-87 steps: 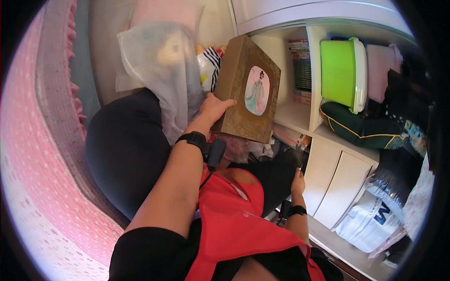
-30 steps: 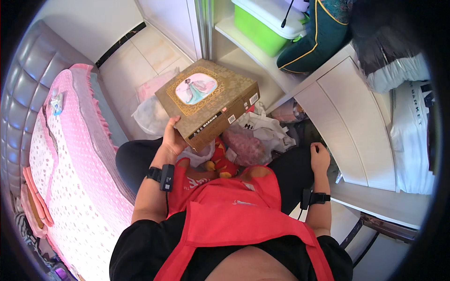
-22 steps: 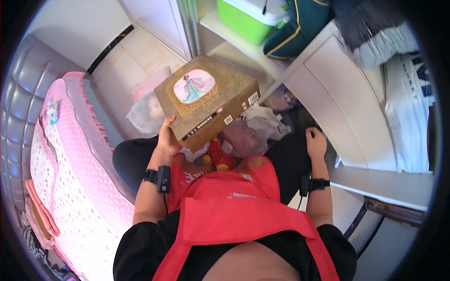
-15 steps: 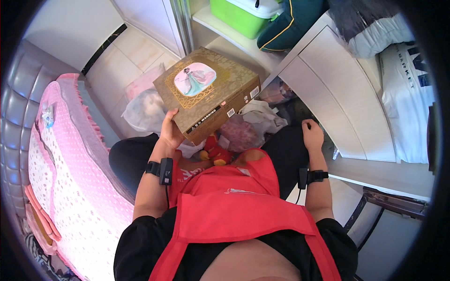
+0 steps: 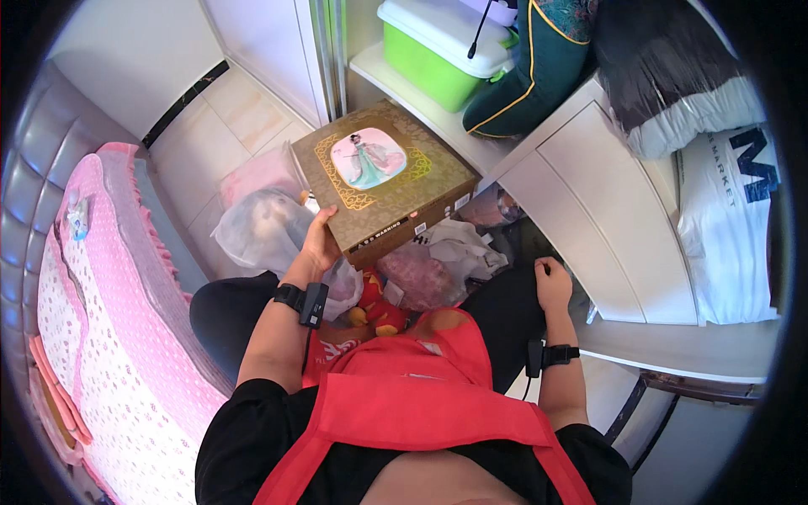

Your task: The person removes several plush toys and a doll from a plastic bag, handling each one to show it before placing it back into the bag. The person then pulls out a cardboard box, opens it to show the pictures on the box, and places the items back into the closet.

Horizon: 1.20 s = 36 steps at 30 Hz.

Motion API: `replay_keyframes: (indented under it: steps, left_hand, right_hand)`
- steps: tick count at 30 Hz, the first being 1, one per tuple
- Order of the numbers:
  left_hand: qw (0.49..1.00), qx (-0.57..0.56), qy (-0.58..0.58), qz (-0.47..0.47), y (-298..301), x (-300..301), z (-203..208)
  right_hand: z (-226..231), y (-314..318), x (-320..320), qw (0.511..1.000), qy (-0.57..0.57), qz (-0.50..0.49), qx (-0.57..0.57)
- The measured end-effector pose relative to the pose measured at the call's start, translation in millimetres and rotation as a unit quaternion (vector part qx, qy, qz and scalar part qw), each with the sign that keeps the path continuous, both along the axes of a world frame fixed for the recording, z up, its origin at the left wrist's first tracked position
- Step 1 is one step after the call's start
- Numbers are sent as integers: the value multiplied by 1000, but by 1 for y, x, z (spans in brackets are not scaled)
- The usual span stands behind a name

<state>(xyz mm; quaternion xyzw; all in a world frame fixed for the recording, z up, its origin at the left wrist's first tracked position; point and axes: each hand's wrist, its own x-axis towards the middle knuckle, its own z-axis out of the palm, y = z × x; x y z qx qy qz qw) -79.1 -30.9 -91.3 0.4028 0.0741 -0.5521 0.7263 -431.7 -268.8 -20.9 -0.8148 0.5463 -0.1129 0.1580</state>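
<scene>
My left hand (image 5: 321,244) grips the near left corner of a brown cardboard box (image 5: 396,181), thumb on the lid and the other fingers out of sight beneath. The box is closed, with gold patterning and an oval picture of a robed figure on top. It is held above several bagged things, its far end close to the shelf. Beside my right knee, my right hand (image 5: 552,284) is loosely curled, with nothing visible in it. Below the box lie a red and yellow plush toy (image 5: 383,311), a pink bundle in clear plastic (image 5: 421,273) and white cloth (image 5: 463,248).
A green bin with a white lid (image 5: 429,63) and a dark green cushion (image 5: 526,76) occupy the shelf. White drawers (image 5: 602,227) stand at the right, near white bags (image 5: 724,227). A bed with a pink cover (image 5: 126,337) is at the left; a translucent bag (image 5: 265,227) lies on the floor.
The box in my left hand has shifted slightly right and its top lies flatter. My right hand stays curled by my knee. The whole view has shifted, showing more of the shelf.
</scene>
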Motion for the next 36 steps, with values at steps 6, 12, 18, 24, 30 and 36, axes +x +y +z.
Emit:
replay_keyframes:
  steps: [6, 12, 18, 24, 30, 36]
  left_hand:
    - [1000, 9, 3, 26, -16, 2, -39]
    - [995, 89, -8, 42, -43, -17, -46]
    - [998, 8, -56, 39, -80, -21, -52]
    - [999, 31, -26, 33, -140, -22, -73]
    - [997, 40, -40, 48, -199, -18, -99]
    - [988, 96, -115, 44, -245, 3, -106]
  right_hand:
    - [3, 2, 4, 1000, 8, -19, 7]
    - [4, 0, 4, 1000, 27, -11, 9]
    - [6, 2, 4, 1000, 4, 16, 6]
    - [4, 2, -4, 1000, 7, 17, 11]
    - [2, -2, -12, 1000, 24, 2, 16]
    - [7, -6, -3, 998, 38, -25, 41]
